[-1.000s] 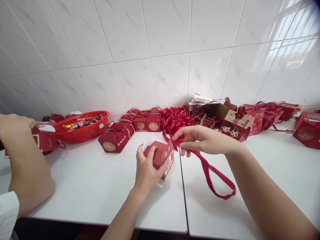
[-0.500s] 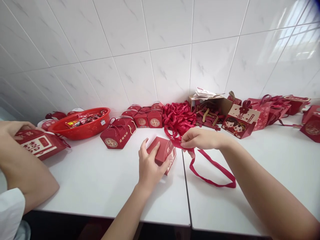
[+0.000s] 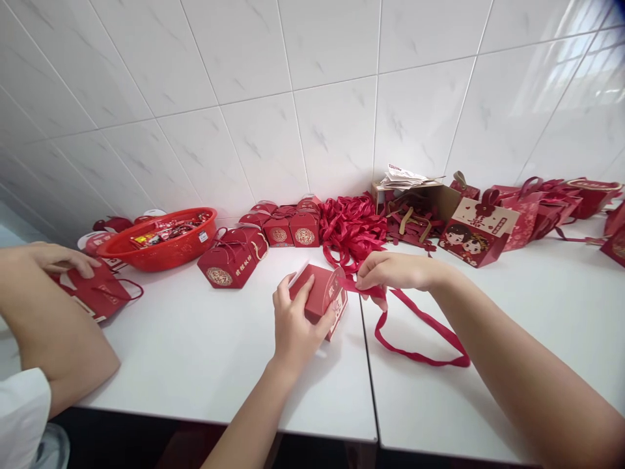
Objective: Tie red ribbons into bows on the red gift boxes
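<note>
My left hand (image 3: 299, 320) grips a small red box (image 3: 319, 290) with its fingers on the top and its thumb on the printed side, above the white table. Just right of it, my right hand (image 3: 388, 273) pinches a red ribbon (image 3: 424, 319), one end of which meets the box's upper right edge. The rest of the ribbon hangs in a loop over the table under my right wrist. Behind my hands lies a heap of red ribbon (image 3: 352, 225).
Finished-looking red boxes (image 3: 232, 257) stand left of centre beside a red basin (image 3: 161, 241) of wrapped sweets. A carton (image 3: 446, 202) and a cartoon-printed box (image 3: 476, 231) are right. At far left, another person's hand (image 3: 66, 259) touches a red box (image 3: 100, 286).
The person at the left has tilted and turned their box. My left hand still holds the box and my right hand the ribbon; the view has shifted slightly.
</note>
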Tool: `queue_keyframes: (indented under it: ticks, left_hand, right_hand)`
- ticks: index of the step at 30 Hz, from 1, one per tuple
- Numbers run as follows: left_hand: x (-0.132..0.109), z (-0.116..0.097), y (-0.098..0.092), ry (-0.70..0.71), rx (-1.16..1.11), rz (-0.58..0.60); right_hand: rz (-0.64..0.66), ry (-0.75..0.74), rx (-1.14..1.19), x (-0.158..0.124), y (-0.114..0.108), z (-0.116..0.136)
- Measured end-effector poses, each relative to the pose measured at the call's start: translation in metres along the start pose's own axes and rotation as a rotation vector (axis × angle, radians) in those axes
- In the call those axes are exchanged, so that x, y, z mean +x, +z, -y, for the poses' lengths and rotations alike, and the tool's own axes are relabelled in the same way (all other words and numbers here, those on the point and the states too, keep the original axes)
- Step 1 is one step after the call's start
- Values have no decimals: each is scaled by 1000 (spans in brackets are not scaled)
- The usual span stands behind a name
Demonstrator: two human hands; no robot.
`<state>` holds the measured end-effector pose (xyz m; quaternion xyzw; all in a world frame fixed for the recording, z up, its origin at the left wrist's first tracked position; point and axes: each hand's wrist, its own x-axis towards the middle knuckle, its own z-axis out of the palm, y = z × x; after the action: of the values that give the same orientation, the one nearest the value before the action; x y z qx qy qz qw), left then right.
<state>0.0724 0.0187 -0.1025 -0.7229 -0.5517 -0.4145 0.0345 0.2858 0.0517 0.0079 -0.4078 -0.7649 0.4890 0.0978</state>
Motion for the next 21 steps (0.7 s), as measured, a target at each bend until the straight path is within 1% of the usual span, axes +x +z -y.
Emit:
queue_keyframes:
  ticks: [3,7,14,18,21]
  left_hand:
    - [-1,-1,-1,5,-18,21]
    - [-2,-3,-2,29,-45,34]
    - [-3,-4,-2,23,-63,37]
    - [-3,-3,-2,33,-60,27]
    - [-3,-3,-2,36,-61,27]
  right_hand:
    - [-1,3,26,2,1,-2]
    - [32,-13,62,3,2,0]
    - [55,-17,-13,-4,3,6]
    - [83,-18,-50,-6,2,5]
    - [102,-12,-35,-7,1,4]
